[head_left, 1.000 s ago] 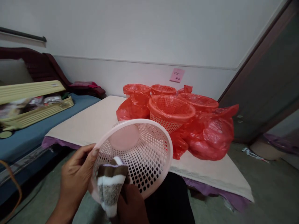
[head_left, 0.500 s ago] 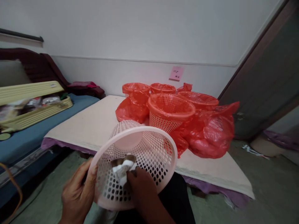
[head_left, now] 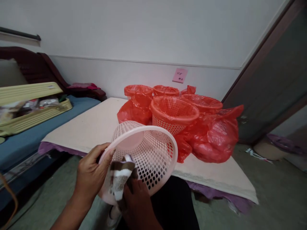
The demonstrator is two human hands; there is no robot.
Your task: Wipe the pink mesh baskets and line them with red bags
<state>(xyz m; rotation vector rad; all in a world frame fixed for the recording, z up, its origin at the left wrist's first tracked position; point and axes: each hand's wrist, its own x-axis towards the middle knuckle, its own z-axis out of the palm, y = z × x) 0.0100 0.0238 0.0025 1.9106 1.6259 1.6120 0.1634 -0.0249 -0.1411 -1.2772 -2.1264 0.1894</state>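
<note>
A pale pink perforated plastic basket [head_left: 158, 153] is tilted on its side above my lap, its wide mouth facing me. My left hand [head_left: 93, 171] grips the left part of its rim, thumb on the inside. A brown, white and grey striped cloth [head_left: 122, 175] is bunched in my right hand [head_left: 135, 198], at the lower left inside of the basket near the rim. My fingertips are partly hidden by the cloth.
Several baskets lined with red plastic bags, one in front [head_left: 175, 108], stand on a cream-covered low table [head_left: 81, 127]. A pink note [head_left: 179, 75] is on the wall. Left, an open yellow case [head_left: 35, 108] lies on a blue bed [head_left: 83, 107]. A bin [head_left: 271, 148] stands right.
My right hand and the cloth have moved toward the lower left, closer to the rim. My left hand has shifted up along the rim, and the basket has moved slightly left and up.
</note>
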